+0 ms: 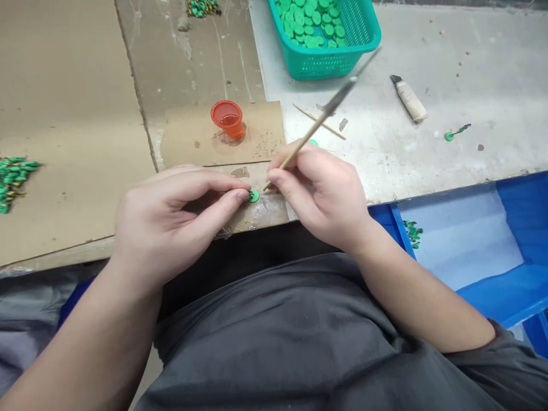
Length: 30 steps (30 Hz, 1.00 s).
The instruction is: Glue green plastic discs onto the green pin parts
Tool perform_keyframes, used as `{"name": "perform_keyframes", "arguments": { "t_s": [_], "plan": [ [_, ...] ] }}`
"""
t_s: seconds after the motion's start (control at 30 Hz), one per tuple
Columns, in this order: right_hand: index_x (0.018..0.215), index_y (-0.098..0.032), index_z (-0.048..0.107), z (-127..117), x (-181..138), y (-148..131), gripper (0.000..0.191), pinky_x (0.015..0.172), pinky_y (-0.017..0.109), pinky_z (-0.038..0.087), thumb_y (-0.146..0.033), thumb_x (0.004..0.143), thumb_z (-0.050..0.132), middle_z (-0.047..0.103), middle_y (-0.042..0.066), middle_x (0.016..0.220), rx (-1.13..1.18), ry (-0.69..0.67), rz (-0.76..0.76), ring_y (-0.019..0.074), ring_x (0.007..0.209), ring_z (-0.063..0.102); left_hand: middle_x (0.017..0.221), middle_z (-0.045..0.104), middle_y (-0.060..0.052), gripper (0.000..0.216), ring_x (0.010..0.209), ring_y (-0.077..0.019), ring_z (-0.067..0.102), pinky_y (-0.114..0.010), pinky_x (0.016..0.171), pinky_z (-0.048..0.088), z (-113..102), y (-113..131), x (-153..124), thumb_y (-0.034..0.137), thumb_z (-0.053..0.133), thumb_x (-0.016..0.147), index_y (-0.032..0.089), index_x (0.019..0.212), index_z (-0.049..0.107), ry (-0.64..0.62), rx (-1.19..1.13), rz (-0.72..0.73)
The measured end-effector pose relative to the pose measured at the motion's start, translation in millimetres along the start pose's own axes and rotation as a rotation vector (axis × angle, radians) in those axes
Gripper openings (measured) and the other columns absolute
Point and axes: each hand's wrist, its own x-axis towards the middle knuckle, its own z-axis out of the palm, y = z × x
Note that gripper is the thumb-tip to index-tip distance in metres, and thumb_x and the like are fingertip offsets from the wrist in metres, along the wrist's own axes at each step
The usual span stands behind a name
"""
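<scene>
My left hand point(180, 208) is closed in a pinch at the table's front edge. Between its thumb and forefinger is a small green disc point(254, 196) with a dark bit on it, partly covered by the fingertips. My right hand point(323, 191) grips a thin wooden stick point(302, 141) like a pen. Its pale pointed end is down close to the disc, apart from it, while the greyish thicker end slants up to the right. Behind the hands stands an orange cup point(226, 117) with liquid in it. Another green disc point(314, 142) shows just behind my right hand.
A teal basket point(329, 63) of green discs stands at the back. Right of it lie a loose stick point(321, 122), a wrapped knife point(410, 100) and a green disc with a stem point(449, 136). Green pieces point(15, 180) are heaped left. A blue tray point(500, 294) sits lower right.
</scene>
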Motion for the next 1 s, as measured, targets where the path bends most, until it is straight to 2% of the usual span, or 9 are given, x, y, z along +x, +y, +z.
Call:
{"name": "perform_keyframes", "arguments": {
  "t_s": [0.13,0.3,0.47,0.6,0.73,0.8,0.87,0.93,1.0],
  "plan": [
    [0.100,-0.026,0.066,-2.2,-7.4,0.2,0.032,0.095,0.036,0.067,-0.036,0.130,0.062,0.078,0.002,0.105,0.004,0.025,0.056,0.0186,0.096,0.077,0.118,0.087,0.004,0.009,0.101,-0.0129,0.081,-0.023,0.092,0.060,1.3,-1.3,0.4,0.034,0.084,0.122,0.029,0.122,0.092,0.018,0.024,-0.001],
    [0.105,-0.027,0.068,2.8,-9.5,0.7,0.024,0.096,0.038,0.069,-0.032,0.128,0.064,0.079,0.002,0.106,0.095,0.052,0.079,0.0202,0.097,0.078,0.114,0.087,0.004,0.010,0.097,-0.0128,0.080,-0.022,0.084,0.061,1.7,-1.6,1.3,0.035,0.084,0.121,0.030,0.117,0.092,0.027,0.013,-0.005],
    [0.113,-0.027,0.070,6.3,-11.8,1.0,0.016,0.093,0.038,0.070,-0.036,0.126,0.067,0.080,0.003,0.106,0.219,0.085,0.175,0.0211,0.097,0.080,0.109,0.087,0.003,0.012,0.090,-0.0133,0.079,-0.020,0.078,0.064,0.7,1.4,2.7,0.039,0.086,0.114,0.031,0.110,0.094,0.047,-0.070,-0.075],
    [0.110,-0.027,0.068,7.2,-13.9,3.8,0.021,0.089,0.038,0.071,-0.042,0.124,0.068,0.079,0.005,0.111,0.302,0.119,0.265,0.0200,0.094,0.079,0.106,0.088,-0.001,0.013,0.083,-0.0145,0.080,-0.019,0.073,0.066,-3.2,1.9,8.9,0.036,0.087,0.110,0.026,0.106,0.093,0.049,-0.147,-0.156],
    [0.107,-0.026,0.069,6.6,-11.7,4.6,0.026,0.082,0.034,0.069,-0.047,0.121,0.073,0.078,0.002,0.102,0.417,0.133,0.333,0.0168,0.086,0.078,0.104,0.088,-0.008,0.031,0.082,-0.0203,0.083,-0.025,0.074,0.072,-8.8,-0.5,13.4,0.051,0.088,0.112,0.021,0.107,0.091,0.036,-0.232,-0.204],
    [0.106,-0.025,0.072,5.0,-9.7,1.9,0.026,0.079,0.031,0.068,-0.047,0.119,0.076,0.077,0.000,0.097,0.509,0.157,0.347,0.0148,0.082,0.078,0.104,0.087,-0.010,0.038,0.081,-0.0212,0.082,-0.026,0.071,0.071,-11.9,0.6,12.9,0.057,0.088,0.112,0.020,0.106,0.090,0.038,-0.232,-0.197],
    [0.107,-0.024,0.076,1.5,-9.1,-3.9,0.023,0.079,0.028,0.068,-0.045,0.117,0.080,0.079,-0.001,0.097,0.605,0.184,0.361,0.0133,0.081,0.080,0.104,0.087,-0.009,0.032,0.085,-0.0210,0.082,-0.026,0.072,0.069,-15.6,5.8,11.0,0.052,0.085,0.114,0.021,0.108,0.090,0.043,-0.216,-0.165],
    [0.112,-0.023,0.080,-4.0,-11.2,-12.7,0.018,0.081,0.026,0.071,-0.041,0.115,0.082,0.081,-0.001,0.098,0.693,0.184,0.382,0.0129,0.083,0.082,0.104,0.086,-0.005,0.021,0.091,-0.0195,0.083,-0.025,0.080,0.068,-20.5,15.9,9.1,0.041,0.080,0.115,0.024,0.109,0.090,0.042,-0.201,-0.112],
    [0.114,-0.024,0.083,-10.7,-15.7,-23.5,0.014,0.083,0.027,0.074,-0.037,0.117,0.081,0.083,0.000,0.097,0.751,0.155,0.388,0.0133,0.085,0.084,0.105,0.084,-0.002,0.014,0.095,-0.0170,0.081,-0.024,0.088,0.066,-26.6,30.3,9.0,0.031,0.076,0.118,0.027,0.111,0.087,0.023,-0.167,0.002]
  ]
}}
